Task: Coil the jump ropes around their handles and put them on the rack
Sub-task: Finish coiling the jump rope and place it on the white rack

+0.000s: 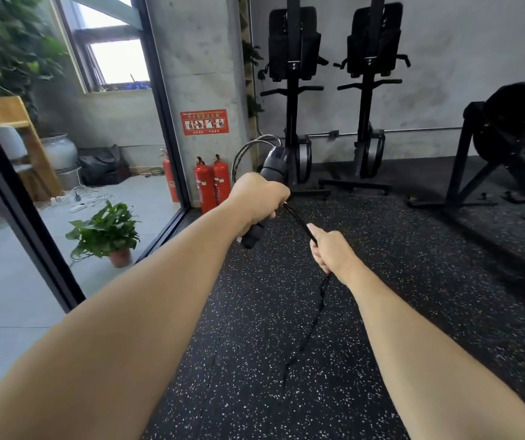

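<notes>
My left hand (259, 198) grips the black jump rope handles (273, 166) together, tilted, with their foam ends sticking out below my fist. A loop of thin cord (242, 154) arches out from the top of the handles. The black rope (297, 219) runs taut from under my left hand down to my right hand (329, 249), which holds it in curled fingers. Below my right hand the loose rope tail (313, 322) hangs down toward the speckled floor. No rack for ropes is plainly in view.
Two upright black rowing machines (292, 100) stand against the grey wall ahead. Red fire extinguishers (212, 182) sit by the concrete pillar. A potted plant (108, 231) stands behind the glass partition at left. A black machine (508, 144) is at the right.
</notes>
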### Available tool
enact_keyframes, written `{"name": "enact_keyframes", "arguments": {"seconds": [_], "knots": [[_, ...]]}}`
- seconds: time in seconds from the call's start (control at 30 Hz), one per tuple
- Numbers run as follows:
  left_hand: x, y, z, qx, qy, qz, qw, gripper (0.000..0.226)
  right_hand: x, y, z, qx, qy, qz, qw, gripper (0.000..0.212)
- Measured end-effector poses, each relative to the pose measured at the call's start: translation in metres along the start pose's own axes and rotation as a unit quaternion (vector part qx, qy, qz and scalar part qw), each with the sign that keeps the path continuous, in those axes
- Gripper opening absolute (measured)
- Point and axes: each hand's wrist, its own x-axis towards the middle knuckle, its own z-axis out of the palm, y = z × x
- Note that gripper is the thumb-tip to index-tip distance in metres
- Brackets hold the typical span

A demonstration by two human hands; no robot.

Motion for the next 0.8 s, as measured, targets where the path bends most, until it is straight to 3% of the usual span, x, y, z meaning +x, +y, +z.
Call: {"name": "enact_keyframes", "arguments": {"seconds": [0.27, 0.47, 0.63, 0.8], "knots": [[0.008, -0.004, -0.011, 0.012, 0.009, -0.027, 1.0, 0.006, 0.0, 0.041, -0.014, -0.057, 0.033, 0.03, 0.997, 0.058], [0.019, -0.007, -0.027, 0.022, 0.068, -0.025, 0.997, 0.011, 0.003, 0.06, -0.032, -0.056, 0.069, 0.079, 0.993, 0.05], [0.018, -0.034, -0.03, 0.144, 0.044, -0.056, 0.987, 0.01, 0.003, 0.058, -0.043, -0.118, 0.088, 0.055, 0.988, 0.045], [0.004, -0.058, -0.029, 0.335, 0.041, -0.056, 0.94, 0.011, 0.0, 0.055, -0.052, -0.279, 0.102, 0.008, 0.955, 0.052]]}}
